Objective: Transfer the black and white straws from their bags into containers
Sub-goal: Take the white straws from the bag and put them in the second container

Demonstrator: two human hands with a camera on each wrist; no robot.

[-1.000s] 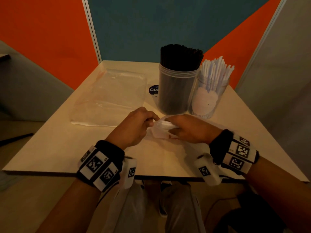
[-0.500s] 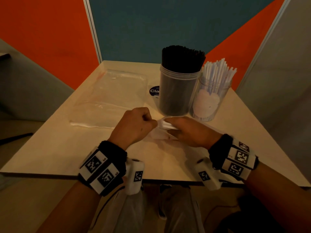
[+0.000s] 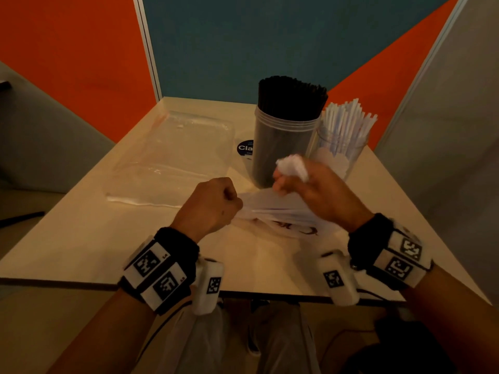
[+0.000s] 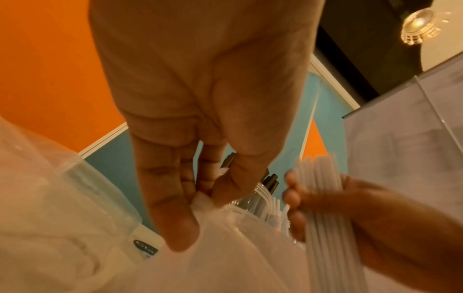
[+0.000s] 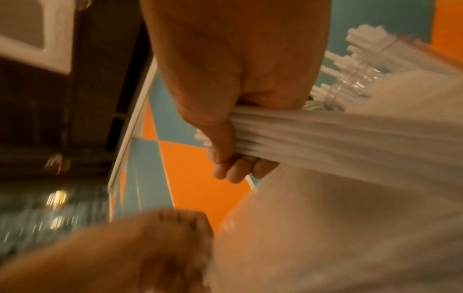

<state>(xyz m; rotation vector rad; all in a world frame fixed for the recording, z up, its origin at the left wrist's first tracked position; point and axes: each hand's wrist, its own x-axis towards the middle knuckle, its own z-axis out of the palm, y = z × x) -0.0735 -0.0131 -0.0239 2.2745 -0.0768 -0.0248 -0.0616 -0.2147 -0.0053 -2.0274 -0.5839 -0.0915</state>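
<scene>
1. The right hand point(image 3: 310, 190) is gripping a bundle of white straws point(image 3: 293, 164), fingers curled round it; the straw tips are sticking out above the fist, just in front of the containers.
2. The rest of the bundle is running down toward the wrist, still partly inside the white-straw bag point(image 3: 283, 220) lying on the table point(image 3: 67, 238).
3. The left hand point(image 3: 210, 203) is pinching the bag's edge, fingers closed on the plastic, just left of the right hand.
4. The black-straw container point(image 3: 280, 147) is standing full and upright behind the hands, touching or just beside the white-straw container point(image 3: 340, 147), which is part-filled.
5. An empty clear bag point(image 3: 172, 155) is lying flat to the left.
</scene>
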